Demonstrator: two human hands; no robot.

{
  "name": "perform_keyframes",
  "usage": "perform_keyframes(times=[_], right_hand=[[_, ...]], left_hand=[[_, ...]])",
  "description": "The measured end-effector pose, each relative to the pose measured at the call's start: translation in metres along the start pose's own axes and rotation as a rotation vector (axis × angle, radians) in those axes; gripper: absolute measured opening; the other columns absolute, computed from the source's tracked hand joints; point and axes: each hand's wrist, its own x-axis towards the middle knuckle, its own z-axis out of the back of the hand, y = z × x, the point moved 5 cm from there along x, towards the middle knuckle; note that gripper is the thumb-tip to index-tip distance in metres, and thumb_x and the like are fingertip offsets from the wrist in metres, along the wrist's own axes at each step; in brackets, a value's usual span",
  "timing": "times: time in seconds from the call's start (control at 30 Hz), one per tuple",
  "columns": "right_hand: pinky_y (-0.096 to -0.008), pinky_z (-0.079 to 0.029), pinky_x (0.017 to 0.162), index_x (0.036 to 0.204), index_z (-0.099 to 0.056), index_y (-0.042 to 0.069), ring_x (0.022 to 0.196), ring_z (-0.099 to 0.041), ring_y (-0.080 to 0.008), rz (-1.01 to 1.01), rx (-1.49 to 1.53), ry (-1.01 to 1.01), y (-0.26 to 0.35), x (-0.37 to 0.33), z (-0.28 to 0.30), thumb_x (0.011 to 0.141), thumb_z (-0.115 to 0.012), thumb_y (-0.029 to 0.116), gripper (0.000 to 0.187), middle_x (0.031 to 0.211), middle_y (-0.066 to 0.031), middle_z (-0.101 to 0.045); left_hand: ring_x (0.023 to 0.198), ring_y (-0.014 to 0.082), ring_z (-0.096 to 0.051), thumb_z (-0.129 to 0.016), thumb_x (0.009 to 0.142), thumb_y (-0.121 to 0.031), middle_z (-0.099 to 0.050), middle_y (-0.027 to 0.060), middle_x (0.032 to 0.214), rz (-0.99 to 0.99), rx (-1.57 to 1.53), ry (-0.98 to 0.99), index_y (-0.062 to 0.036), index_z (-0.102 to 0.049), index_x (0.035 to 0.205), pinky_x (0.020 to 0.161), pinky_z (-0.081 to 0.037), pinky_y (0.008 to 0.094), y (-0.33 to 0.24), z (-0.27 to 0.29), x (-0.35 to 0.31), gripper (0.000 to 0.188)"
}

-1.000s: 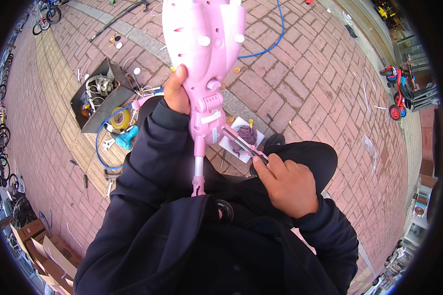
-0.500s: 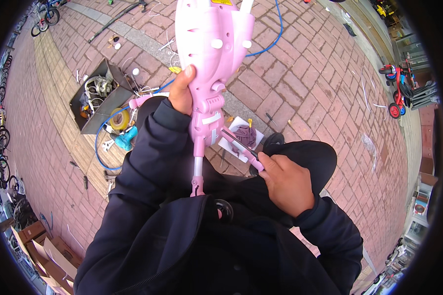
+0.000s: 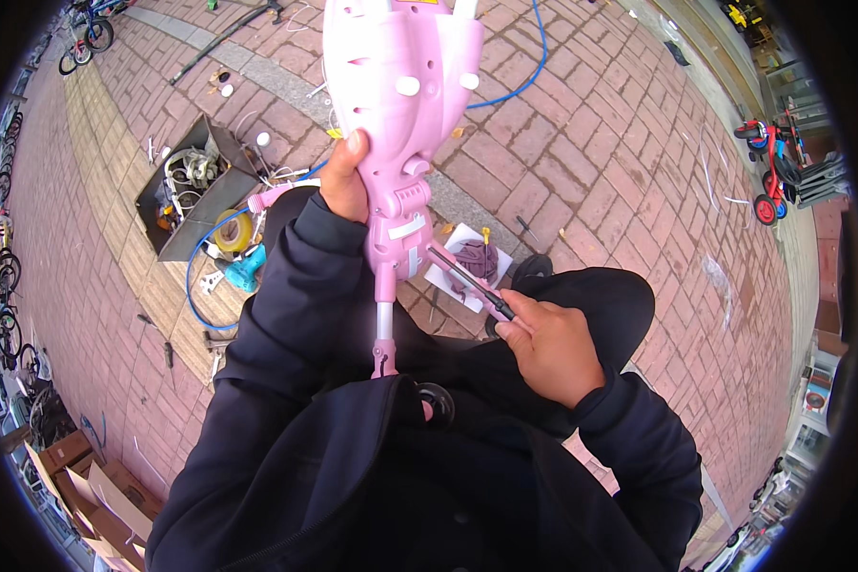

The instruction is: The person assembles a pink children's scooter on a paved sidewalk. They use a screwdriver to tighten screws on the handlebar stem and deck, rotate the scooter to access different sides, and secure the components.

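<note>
A pink plastic frame (image 3: 396,124) with white caps and jointed tubular legs stands upright before me, its kind unclear. My left hand (image 3: 345,176) is wrapped round its left side, thumb up, the other fingers hidden behind it. One pink leg with a silver tube (image 3: 384,319) runs down toward my lap, near a small black wheel (image 3: 437,405). My right hand (image 3: 555,351) is closed on the far end of a slim pink leg (image 3: 467,279) that slants out to the right. A dark rod lies along that leg; whether it is a separate tool I cannot tell.
Left of me sit an open metal toolbox (image 3: 221,157) with jumbled parts, a yellow tape roll (image 3: 232,232) and a teal power drill (image 3: 246,271). A blue hose (image 3: 541,57) crosses the brick paving. Cardboard boxes (image 3: 100,491) stand lower left; a red tricycle (image 3: 770,176) is at right.
The top of the pink frame has tipped slightly to the left, with my left hand on it. My right hand has shifted slightly, and more of the dark rod shows beside its fingers.
</note>
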Motion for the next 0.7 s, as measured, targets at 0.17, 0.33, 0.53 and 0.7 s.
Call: perform_keyframes(times=[0.17,0.33,0.53,0.7], right_hand=[[-0.0481,-0.055,0.069,0.128,-0.070,0.005,0.075,-0.070,-0.0391,-0.008,0.038,0.038,0.006,0.006,0.016,0.093,-0.074,0.022,0.039,0.086,-0.0188,-0.071],[-0.0449,-0.055,0.064,0.125,-0.071,0.007,0.073,-0.069,-0.0356,-0.014,-0.216,0.065,0.022,-0.011,0.026,0.091,-0.076,0.021,0.037,0.084,-0.0147,-0.068],[-0.0457,-0.054,0.059,0.123,-0.069,0.011,0.068,-0.067,-0.0352,0.055,-0.295,0.011,0.019,-0.011,0.015,0.091,-0.076,0.024,0.036,0.084,-0.0123,-0.066],[-0.0436,-0.055,0.062,0.123,-0.070,0.008,0.073,-0.068,-0.0324,0.082,-0.356,-0.010,0.026,-0.002,0.011,0.086,-0.079,0.022,0.041,0.093,-0.0110,-0.066]], left_hand=[[0.098,0.0285,-0.070,-0.071,0.086,-0.067,-0.069,0.0204,0.119,0.009,0.023,-0.004,0.0039,-0.051,0.143,0.080,-0.060,0.0388,0.002,0.002,0.003,0.094],[0.099,0.0399,-0.072,-0.067,0.083,-0.077,-0.066,0.0249,0.127,-0.030,0.026,-0.061,0.0009,-0.043,0.152,0.086,-0.062,0.0509,-0.001,0.013,0.010,0.106],[0.104,0.0446,-0.070,-0.066,0.081,-0.080,-0.062,0.0233,0.131,-0.035,-0.080,-0.032,-0.0051,-0.036,0.157,0.082,-0.063,0.0587,-0.005,0.017,0.009,0.111],[0.108,0.0437,-0.068,-0.069,0.079,-0.079,-0.061,0.0231,0.131,-0.057,-0.096,0.020,-0.0059,-0.034,0.158,0.088,-0.061,0.0629,-0.007,0.010,0.007,0.113]])
